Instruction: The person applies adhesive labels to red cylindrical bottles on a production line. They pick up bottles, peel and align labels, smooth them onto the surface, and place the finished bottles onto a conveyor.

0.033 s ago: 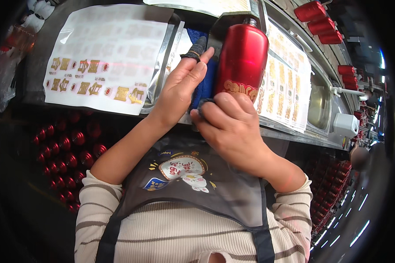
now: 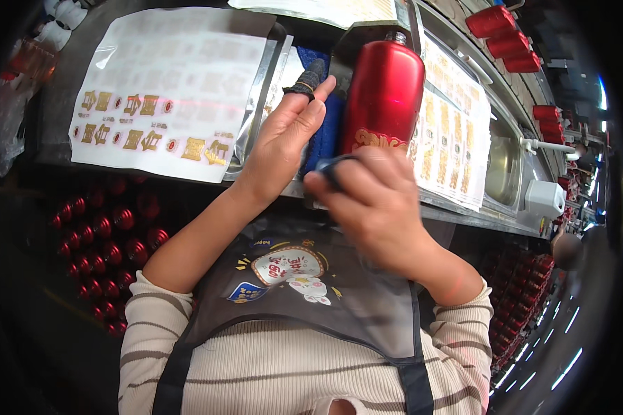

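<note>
At your far left hangs a crumpled clear bag point(image 2: 5, 142), its contents too unclear to tell. Next, a white sheet point(image 2: 166, 124) with gold decals along its near side lies over a metal tray point(image 2: 258, 114); many dark red rounded things point(image 2: 100, 228) crowd the shadow below. Your left hand point(image 2: 284, 135) is open, fingers extended, a black cover on one, beside a blue cloth point(image 2: 323, 138). Then comes the red bottle point(image 2: 384, 86), lying with its bare threaded neck away from you; its inside is hidden. Your right hand point(image 2: 374, 197), curled and blurred, blocks its near end, so you cannot tell whether it grips the dark piece point(image 2: 336, 171) there. Further right are decal sheets point(image 2: 450, 138), a metal basin point(image 2: 503, 169) and a white jug point(image 2: 545, 198), contents unseen
</note>
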Demonstrator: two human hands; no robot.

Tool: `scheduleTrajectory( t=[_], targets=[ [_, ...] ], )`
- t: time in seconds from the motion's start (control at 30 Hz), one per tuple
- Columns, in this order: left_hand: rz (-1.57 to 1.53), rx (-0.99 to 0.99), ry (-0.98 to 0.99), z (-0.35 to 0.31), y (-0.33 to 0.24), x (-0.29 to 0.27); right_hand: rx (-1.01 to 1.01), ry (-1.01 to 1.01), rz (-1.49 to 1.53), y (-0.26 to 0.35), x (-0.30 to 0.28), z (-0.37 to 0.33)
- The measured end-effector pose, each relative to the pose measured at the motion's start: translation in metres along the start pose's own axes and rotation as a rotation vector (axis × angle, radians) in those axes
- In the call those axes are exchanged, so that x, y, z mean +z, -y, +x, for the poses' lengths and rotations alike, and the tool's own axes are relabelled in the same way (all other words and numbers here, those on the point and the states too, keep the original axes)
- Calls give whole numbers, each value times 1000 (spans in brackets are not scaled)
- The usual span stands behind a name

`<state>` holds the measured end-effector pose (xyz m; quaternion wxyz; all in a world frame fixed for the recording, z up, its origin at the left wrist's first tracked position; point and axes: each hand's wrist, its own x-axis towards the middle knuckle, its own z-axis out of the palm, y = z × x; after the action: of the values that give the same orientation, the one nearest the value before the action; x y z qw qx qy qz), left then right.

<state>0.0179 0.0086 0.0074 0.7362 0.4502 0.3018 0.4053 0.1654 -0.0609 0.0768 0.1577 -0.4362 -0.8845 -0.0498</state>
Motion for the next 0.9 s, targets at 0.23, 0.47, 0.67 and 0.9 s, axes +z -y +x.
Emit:
scheduleTrajectory(
  t=[0.23, 0.47, 0.67, 0.9],
  targets=[
    [133, 46, 21, -8, 1, 4, 46, -244, 172, -14, -14, -17],
    [178, 192, 183, -19, -4, -3, 344, -129, 473, -27, -26, -13],
    [897, 425, 240, -25, -8, 11, 288, -394, 190, -60, -9, -35],
    [1227, 665, 41, -8, 8, 24, 775, -531, 838, -65, 7, -43]
  ],
)
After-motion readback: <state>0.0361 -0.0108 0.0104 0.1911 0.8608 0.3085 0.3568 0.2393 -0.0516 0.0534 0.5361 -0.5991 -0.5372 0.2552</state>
